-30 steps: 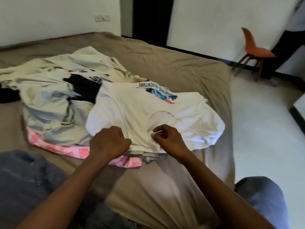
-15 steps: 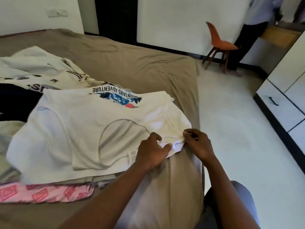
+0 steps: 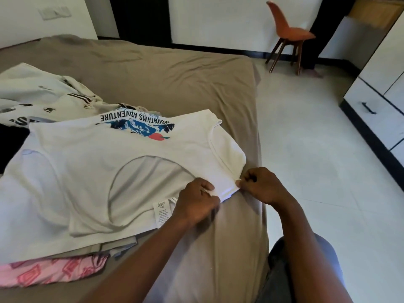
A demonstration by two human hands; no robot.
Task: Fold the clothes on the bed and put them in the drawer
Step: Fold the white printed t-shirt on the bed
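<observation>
white tank top (image 3: 122,162): atop clothes pile on bed (image 3: 175,68) | light, limp cotton, sags unless held at corners | left hand (image 3: 196,202), right hand (image 3: 260,186): each pinching its shoulder strap

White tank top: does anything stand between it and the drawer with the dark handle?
Nothing visible does. Only floor shows between the white tank top and the drawer; the orange chair stands farther back, by the wall.
</observation>
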